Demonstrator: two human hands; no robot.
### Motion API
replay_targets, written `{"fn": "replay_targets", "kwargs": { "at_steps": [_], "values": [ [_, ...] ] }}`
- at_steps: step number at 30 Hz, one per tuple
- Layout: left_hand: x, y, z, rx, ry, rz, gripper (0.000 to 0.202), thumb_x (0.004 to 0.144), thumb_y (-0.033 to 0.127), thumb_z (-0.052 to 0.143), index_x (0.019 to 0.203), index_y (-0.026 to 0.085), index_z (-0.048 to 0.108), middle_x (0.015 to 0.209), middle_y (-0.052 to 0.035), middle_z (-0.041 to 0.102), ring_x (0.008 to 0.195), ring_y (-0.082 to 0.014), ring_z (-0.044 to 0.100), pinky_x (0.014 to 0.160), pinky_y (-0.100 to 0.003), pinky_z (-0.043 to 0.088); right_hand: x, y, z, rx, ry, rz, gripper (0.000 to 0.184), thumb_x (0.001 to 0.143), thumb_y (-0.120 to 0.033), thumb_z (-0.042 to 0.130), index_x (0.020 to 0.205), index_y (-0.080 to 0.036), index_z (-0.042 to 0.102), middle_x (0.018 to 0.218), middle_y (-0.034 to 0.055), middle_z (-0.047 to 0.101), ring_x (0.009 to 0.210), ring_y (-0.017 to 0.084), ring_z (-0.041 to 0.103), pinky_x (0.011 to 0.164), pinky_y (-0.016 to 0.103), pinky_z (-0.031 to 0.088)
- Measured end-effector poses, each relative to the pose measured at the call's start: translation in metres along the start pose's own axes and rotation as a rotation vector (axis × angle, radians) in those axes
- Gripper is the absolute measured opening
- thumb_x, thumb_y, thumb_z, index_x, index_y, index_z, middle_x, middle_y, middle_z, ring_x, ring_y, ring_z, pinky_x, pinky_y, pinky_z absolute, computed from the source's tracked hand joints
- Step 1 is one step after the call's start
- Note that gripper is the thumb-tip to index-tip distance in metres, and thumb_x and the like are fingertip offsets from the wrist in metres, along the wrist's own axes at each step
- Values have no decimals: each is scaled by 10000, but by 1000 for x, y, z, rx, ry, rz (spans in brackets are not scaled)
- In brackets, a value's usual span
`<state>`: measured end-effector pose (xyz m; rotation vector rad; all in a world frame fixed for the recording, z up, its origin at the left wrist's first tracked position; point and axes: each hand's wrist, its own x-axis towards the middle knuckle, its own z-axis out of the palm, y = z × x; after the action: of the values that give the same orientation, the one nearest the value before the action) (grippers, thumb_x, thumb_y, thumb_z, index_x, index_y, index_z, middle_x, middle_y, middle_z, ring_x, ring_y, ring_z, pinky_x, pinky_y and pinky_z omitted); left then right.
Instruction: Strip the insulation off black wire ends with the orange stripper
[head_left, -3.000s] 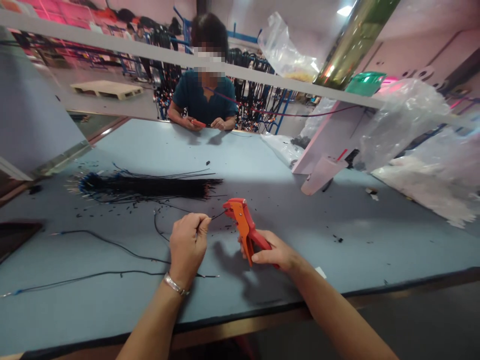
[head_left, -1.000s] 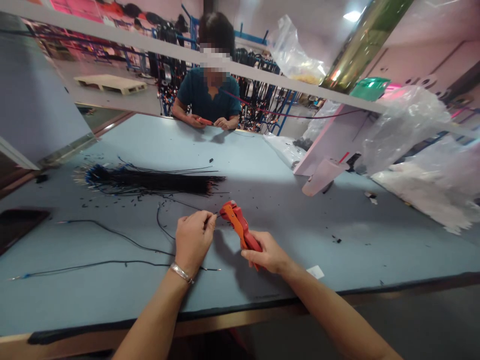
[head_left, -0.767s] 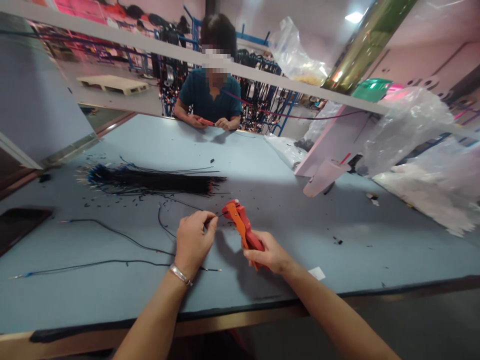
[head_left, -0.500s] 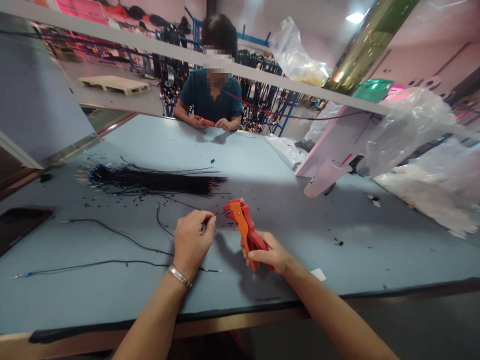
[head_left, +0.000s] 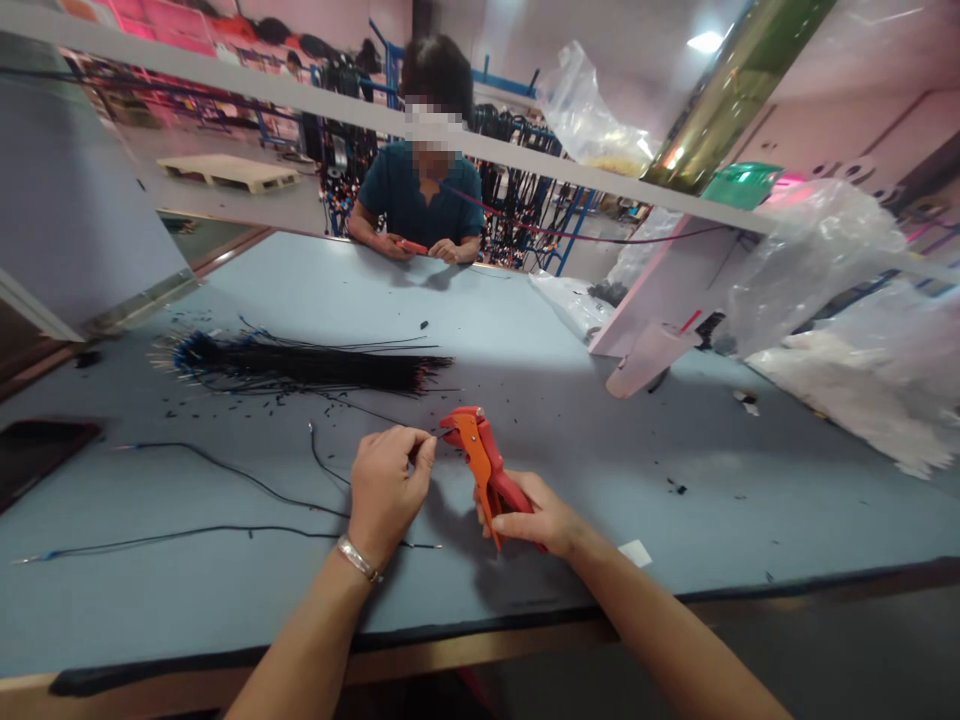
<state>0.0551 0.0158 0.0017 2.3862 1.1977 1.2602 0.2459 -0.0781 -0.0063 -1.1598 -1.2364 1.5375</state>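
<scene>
Between its thumb and fingertips, my left hand [head_left: 390,480] pinches a thin black wire, whose short end points right into the jaws of a wire stripper [head_left: 476,455]. My right hand [head_left: 529,515] is wrapped round the handles of this red and orange tool, which leans with its head up and to the left. Two loose black wires lie left of my left hand: one curved wire [head_left: 225,470] and one nearly straight wire [head_left: 180,538] that passes under the wrist. Behind the hands rests a thick bundle of black wires [head_left: 322,365] with blue fittings at its left end.
A dark phone [head_left: 45,450] lies at the left edge. Black scraps are strewn about the bundle. Across the table [head_left: 300,270] a person [head_left: 424,190] holds a red tool. A translucent tube-shaped holder [head_left: 649,360] and plastic bags [head_left: 840,270] are at the right.
The tool's head has moved slightly left and down, closer to my left fingertips, and its handles look squeezed a little differently. My left hand has barely shifted.
</scene>
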Motion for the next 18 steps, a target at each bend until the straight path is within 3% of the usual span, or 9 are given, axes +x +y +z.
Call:
{"fn": "replay_targets", "kwargs": {
  "at_steps": [10, 18],
  "values": [
    [1, 6, -3, -86, 11, 8, 229, 896, 280, 495, 698, 191, 570, 624, 19, 578, 594, -125, 487, 704, -297, 376, 0, -1, 3, -110, -3, -37, 369, 685, -430, 725, 859, -145, 569, 761, 28, 591, 648, 143, 556, 596, 264, 465],
    [1, 8, -4, -84, 9, 23, 202, 878, 254, 509, 697, 193, 572, 616, 21, 585, 608, -129, 513, 716, -304, 376, 1, 0, 5, -161, 83, -33, 331, 703, -436, 701, 793, -161, 539, 636, -12, 535, 497, 114, 518, 430, 223, 434]
  ]
}}
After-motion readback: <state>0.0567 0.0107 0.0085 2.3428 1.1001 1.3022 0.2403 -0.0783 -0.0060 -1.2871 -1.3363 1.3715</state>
